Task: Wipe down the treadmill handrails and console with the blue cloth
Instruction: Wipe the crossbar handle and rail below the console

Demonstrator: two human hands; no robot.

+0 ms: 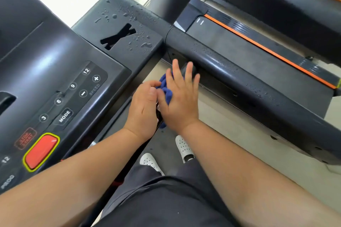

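So both hands are working the blue cloth point(166, 88) between them right now, down in the gap below the console edge. The left hand point(144, 108) is pinching one end of it with curled fingers, and the right hand point(180, 101) is lying flat over the bunched part with its fingers spread, pressed close against the left. Looks to me like the cloth is getting folded or rebunched into a pad before the next pass, which would explain why it's being held mid-air instead of on any surface. Can't tell if there's something dark tucked under the hands too.

Just beyond the right hand's fingertips the handrail point(239, 77) is running away to the right, and it's carrying droplets, same as the cupholder corner point(129, 24) up ahead of both hands. So that wet stuff is probably what's waiting to be wiped. The console point(60, 79) with the speed buttons and the red stop button point(41, 151) is sitting off to the left of the left hand, looking dry
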